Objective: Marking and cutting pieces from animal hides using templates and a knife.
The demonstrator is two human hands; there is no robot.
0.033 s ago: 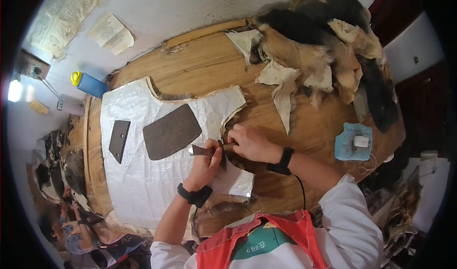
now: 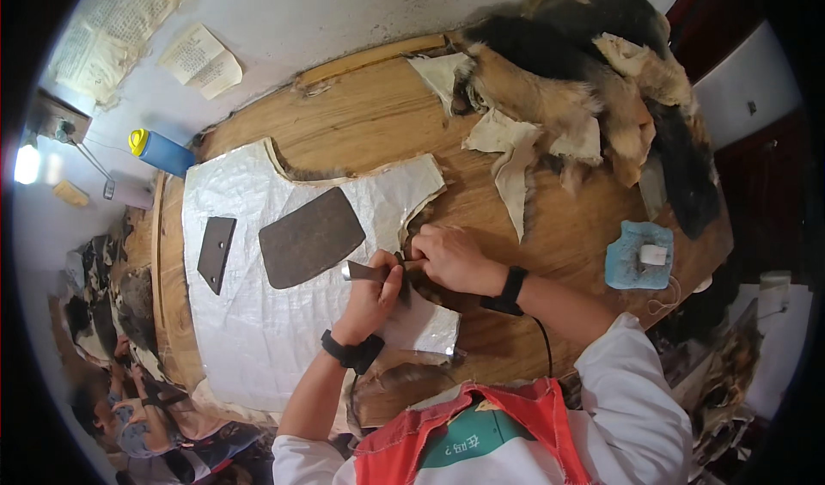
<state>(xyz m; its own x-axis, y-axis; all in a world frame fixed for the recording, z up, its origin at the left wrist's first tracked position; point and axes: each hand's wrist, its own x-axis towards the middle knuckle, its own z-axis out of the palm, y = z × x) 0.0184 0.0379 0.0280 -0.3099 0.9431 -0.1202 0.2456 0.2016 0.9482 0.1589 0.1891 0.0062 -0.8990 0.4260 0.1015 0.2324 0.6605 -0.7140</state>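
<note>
My left hand (image 2: 371, 300) is closed round a dark tool with a flared, shiny metal end (image 2: 353, 271); its other end is hidden in my grip. My right hand (image 2: 451, 257) meets it at the cut edge of a white sheet-covered piece (image 2: 241, 339), fingers pinched together. What the right fingers hold is too small to make out. Fur shows along the edge of the white piece. On it lie a large dark brown plate (image 2: 311, 237) with rounded corners and a smaller dark plate (image 2: 216, 255) with two holes.
Fur pelts (image 2: 550, 81) are heaped at the far right of the wooden table (image 2: 344, 133), with pale scraps before them. A blue pad (image 2: 638, 256) bearing a small white block sits at right. A blue bottle (image 2: 163, 152) with a yellow lid stands at left. Another person (image 2: 137, 425) works at lower left.
</note>
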